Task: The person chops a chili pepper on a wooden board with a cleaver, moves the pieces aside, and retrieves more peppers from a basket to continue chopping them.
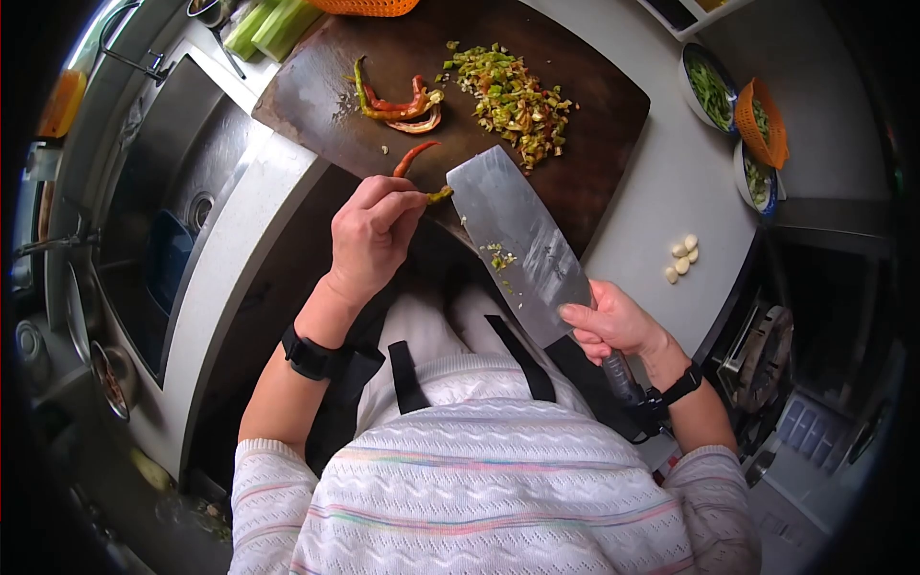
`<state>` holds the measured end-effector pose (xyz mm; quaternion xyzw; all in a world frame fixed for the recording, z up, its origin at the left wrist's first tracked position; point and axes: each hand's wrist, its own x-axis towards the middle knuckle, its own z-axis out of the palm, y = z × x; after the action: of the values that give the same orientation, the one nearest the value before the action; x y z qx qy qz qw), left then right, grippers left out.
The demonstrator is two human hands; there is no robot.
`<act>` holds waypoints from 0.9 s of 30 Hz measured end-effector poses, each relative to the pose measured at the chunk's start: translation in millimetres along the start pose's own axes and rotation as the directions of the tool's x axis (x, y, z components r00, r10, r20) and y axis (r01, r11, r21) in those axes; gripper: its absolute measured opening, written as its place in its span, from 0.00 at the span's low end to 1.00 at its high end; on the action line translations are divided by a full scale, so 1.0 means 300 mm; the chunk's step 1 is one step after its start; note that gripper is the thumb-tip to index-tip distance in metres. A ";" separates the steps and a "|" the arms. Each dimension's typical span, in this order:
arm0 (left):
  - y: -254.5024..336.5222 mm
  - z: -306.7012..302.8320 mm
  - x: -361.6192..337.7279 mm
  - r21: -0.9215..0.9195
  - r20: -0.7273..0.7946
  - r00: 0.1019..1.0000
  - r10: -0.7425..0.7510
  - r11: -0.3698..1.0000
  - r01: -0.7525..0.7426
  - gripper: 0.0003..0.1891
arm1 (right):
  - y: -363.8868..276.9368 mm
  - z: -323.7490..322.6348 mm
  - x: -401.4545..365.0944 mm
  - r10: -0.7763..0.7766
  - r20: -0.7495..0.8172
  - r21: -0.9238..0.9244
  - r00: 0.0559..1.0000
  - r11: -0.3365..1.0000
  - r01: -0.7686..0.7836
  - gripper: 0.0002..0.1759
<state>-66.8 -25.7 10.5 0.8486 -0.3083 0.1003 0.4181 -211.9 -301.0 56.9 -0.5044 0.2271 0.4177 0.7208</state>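
My right hand (621, 321) grips a broad cleaver (522, 240) near the base of its blade, the handle pointing down toward my wrist. Bits of chopped pepper cling to the blade's flat side. Over the near edge of the dark cutting board (316, 81), my left hand (372, 230) is closed on a chili pepper (415, 157), its fingertips pinched together. A red end and a green end stick out from the fingers, the green one close to the blade. Farther back lie split red and green peppers (393, 105) and a pile of chopped peppers (508, 101).
Garlic cloves (682, 257) sit on the counter to the right. Beyond them stand bowls of cut greens (707, 86) and an orange basket (764, 125). To the left is a steel sink (182, 125); celery-like stalks (273, 27) lie behind it. A stove burner (767, 355) is at right.
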 end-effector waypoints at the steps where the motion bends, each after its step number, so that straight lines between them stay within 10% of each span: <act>1: -0.001 -0.001 0.001 0.000 -0.002 1.000 0.000 1.000 0.000 0.07 | 0.003 -0.001 0.004 0.000 0.000 -0.002 1.000 1.000 0.000 0.09; 27: 0.007 -0.041 0.016 0.035 0.014 1.000 0.001 0.999 -0.002 0.08 | 0.017 0.011 0.034 -0.012 0.093 0.037 0.996 0.999 0.009 0.10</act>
<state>-63.2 -19.1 21.7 0.8563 -0.3101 0.1000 0.4008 -210.9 -293.4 47.7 -0.4722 0.1980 0.4328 0.7420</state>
